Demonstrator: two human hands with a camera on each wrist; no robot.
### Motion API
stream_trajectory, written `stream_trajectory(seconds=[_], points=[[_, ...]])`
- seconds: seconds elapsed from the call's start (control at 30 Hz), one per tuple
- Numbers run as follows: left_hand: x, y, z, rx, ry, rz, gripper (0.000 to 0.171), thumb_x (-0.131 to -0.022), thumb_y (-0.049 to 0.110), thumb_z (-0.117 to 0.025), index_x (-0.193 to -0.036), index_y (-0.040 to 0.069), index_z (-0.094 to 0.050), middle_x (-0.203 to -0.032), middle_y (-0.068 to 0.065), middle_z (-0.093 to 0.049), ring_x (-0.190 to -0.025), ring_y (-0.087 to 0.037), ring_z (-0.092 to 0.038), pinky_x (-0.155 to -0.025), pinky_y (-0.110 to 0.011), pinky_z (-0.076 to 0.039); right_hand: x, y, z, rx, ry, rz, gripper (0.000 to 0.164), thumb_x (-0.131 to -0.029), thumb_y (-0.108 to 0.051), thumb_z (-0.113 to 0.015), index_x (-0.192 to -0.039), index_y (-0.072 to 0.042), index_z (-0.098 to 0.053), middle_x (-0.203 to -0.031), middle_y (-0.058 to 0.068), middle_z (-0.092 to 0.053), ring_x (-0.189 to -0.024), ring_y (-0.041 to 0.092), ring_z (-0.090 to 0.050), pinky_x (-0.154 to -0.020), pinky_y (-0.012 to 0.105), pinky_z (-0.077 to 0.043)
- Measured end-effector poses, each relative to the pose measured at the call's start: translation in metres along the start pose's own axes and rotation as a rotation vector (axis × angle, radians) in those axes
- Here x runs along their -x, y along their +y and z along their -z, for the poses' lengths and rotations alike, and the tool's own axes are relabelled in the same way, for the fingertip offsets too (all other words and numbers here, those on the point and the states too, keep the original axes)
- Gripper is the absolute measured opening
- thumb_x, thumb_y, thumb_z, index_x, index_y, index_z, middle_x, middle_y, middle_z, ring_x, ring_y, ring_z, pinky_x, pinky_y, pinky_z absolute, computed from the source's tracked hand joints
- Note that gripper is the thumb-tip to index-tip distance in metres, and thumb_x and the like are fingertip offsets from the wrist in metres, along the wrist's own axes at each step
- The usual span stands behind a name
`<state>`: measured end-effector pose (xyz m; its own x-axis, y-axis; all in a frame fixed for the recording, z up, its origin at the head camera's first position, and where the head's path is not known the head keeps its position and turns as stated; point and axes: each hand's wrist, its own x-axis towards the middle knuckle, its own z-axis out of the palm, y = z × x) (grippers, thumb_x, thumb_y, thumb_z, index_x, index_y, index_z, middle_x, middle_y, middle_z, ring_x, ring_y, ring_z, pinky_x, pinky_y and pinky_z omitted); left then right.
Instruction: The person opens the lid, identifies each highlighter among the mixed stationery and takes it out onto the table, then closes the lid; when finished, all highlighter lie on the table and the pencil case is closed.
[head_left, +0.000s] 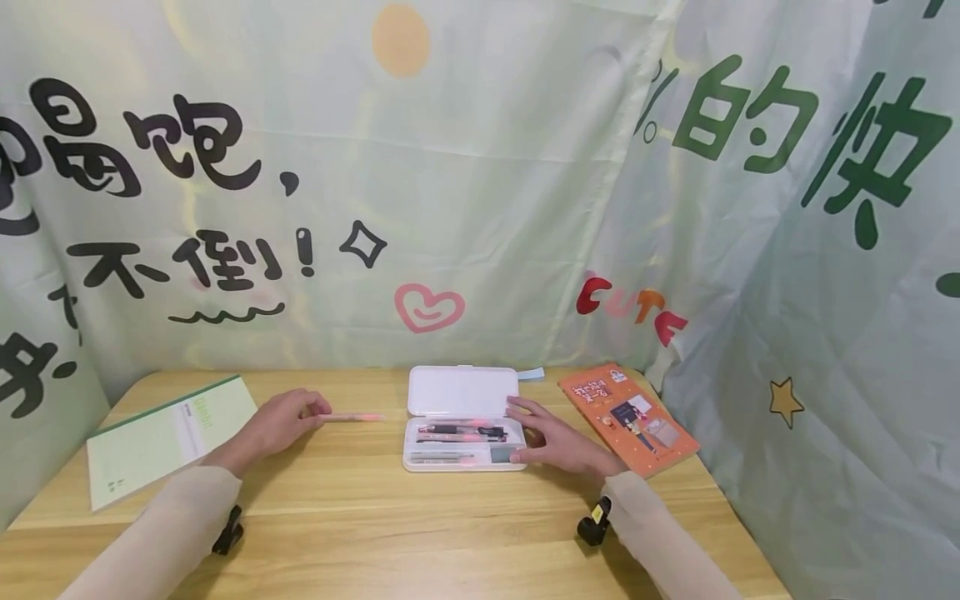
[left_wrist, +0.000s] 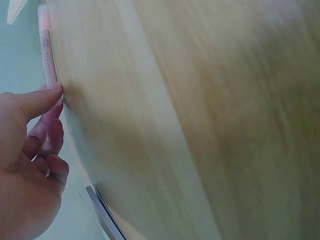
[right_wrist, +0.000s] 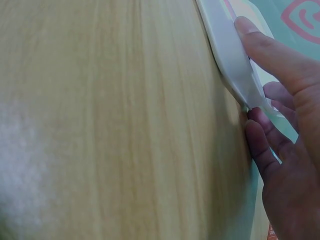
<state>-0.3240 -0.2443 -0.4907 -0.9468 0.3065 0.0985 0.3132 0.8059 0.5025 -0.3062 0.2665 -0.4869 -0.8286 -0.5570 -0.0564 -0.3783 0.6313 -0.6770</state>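
A white pencil case [head_left: 463, 468] lies with its lid [head_left: 462, 392] raised at the back; several pens [head_left: 459, 430] and a grey block [head_left: 501, 454] sit in its compartments. My right hand [head_left: 558, 442] holds the case at its right end. In the right wrist view the thumb [right_wrist: 270, 47] lies over the case and the other fingers are round its corner. Left of the case, my left hand [head_left: 281, 425] pinches the end of a pink highlighter [head_left: 358, 417] between thumb and fingertips. In the left wrist view its clear cap [left_wrist: 44, 17] points away from the hand.
A pale green notebook [head_left: 142, 450] lies at the left, partly behind my left forearm. At the right, an orange booklet [head_left: 626, 421] lies beyond my right wrist. A light blue tab [head_left: 531, 375] sticks out by the lid. Printed curtains [head_left: 480, 208] hang close behind the wooden table [head_left: 390, 533].
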Motion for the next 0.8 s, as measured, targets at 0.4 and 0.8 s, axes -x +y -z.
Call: stream_trajectory(seconds=[0.4, 0.8], points=[[-0.0002, -0.0033, -0.0032, 0.01, 0.025, 0.01, 0.008, -0.102, 0.011, -0.076, -0.11, 0.01, -0.078, -0.101, -0.003, -0.073, -0.093, -0.021, -0.062, -0.086, -0.047, -0.051, 0.0007, 0.0014, 0.0006, 0.021, 0.004, 0.026, 0.083, -0.102, -0.04, -0.078, -0.17, -0.013, -0.038, -0.183, 0.01, -0.02, -0.167, 0.045, -0.02, -0.129, 0.069, -0.029], [-0.0016, -0.0025, -0.0035, 0.024, 0.018, 0.039, 0.01, -0.102, 0.011, -0.075, -0.112, 0.009, -0.077, -0.103, -0.005, -0.073, -0.095, -0.024, -0.062, -0.089, -0.051, -0.052, 0.0009, -0.0013, 0.0008, -0.003, -0.003, 0.007, 0.084, -0.101, -0.039, -0.079, -0.17, -0.015, -0.038, -0.183, 0.007, -0.019, -0.168, 0.042, -0.018, -0.13, 0.067, -0.028]])
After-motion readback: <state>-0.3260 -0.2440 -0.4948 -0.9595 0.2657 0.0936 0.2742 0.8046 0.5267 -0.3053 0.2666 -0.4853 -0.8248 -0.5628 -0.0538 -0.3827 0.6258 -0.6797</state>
